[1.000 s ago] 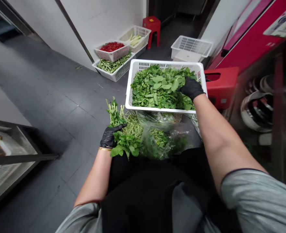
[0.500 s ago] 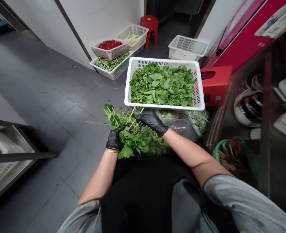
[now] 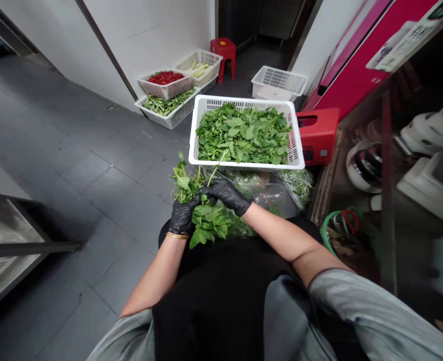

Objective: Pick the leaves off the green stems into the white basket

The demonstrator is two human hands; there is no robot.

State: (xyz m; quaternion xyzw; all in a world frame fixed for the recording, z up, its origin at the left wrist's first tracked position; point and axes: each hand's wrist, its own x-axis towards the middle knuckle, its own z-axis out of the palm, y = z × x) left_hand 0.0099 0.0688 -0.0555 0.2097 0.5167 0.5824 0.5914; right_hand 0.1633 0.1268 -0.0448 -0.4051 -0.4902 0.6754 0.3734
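Observation:
Both my hands wear black gloves and meet over my lap. My left hand is closed round a bunch of leafy green stems, leaves hanging down and cut ends pointing up. My right hand pinches the same bunch near its top. Just beyond them stands a white plastic basket filled with picked green leaves. Under the basket lies a clear plastic bag with more greens.
A red stool is right of the basket. Against the wall stand white baskets of red chillies, green beans and pale stalks, an empty white basket and another red stool. A metal shelf is at left.
My right hand left the leaves in the basket and came back to the bunch in my left hand, where it now pinches the stems. The bunch was raised more upright.

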